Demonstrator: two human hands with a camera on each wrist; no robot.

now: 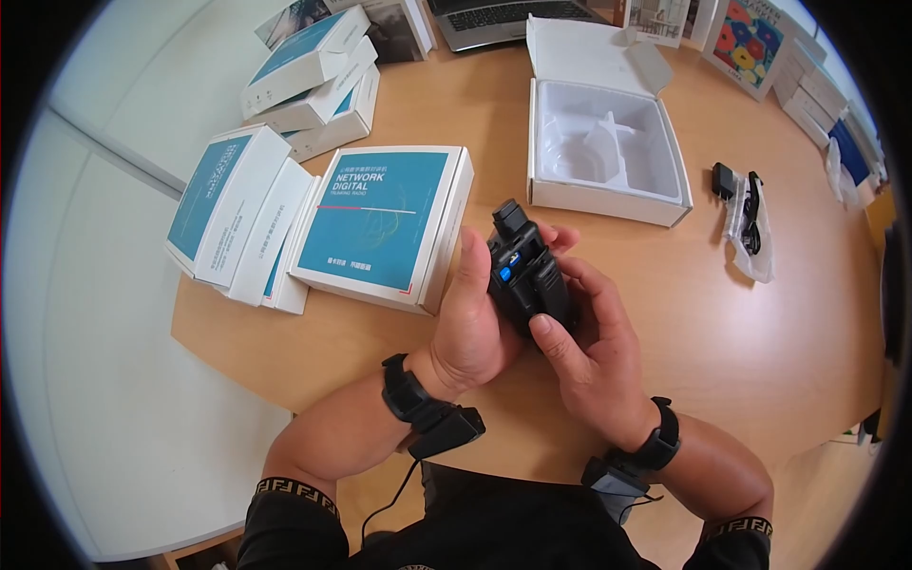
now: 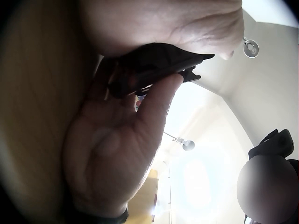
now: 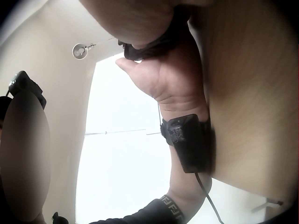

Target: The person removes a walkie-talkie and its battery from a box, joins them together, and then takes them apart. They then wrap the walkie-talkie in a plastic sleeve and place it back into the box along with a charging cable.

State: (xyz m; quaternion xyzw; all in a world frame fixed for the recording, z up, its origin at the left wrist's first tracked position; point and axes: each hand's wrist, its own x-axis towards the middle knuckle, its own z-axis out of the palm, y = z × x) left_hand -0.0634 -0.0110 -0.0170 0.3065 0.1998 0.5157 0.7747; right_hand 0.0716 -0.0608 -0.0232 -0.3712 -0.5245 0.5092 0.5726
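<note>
A black handheld device point(image 1: 532, 285) with a small blue part on it is held between both hands over the table's near side. The left hand point(image 1: 472, 328) cups it from the left, thumb pointing up along its side. On the right, the right hand point(image 1: 603, 366) grips it, thumb on its lower face and fingers round the far edge. In the left wrist view the dark device point(image 2: 149, 67) lies between the two hands. The right wrist view shows part of the device point(image 3: 154, 46) under the near hand; the left palm point(image 3: 163, 79) faces it.
An opened white box point(image 1: 608, 195) with a moulded tray stands behind the hands. A teal-and-white box point(image 1: 380, 218) and stacked boxes point(image 1: 313, 90) are at left. A black adapter and cable point(image 1: 750, 214) in plastic lie at right. A laptop point(image 1: 494, 19) and books stand at the back.
</note>
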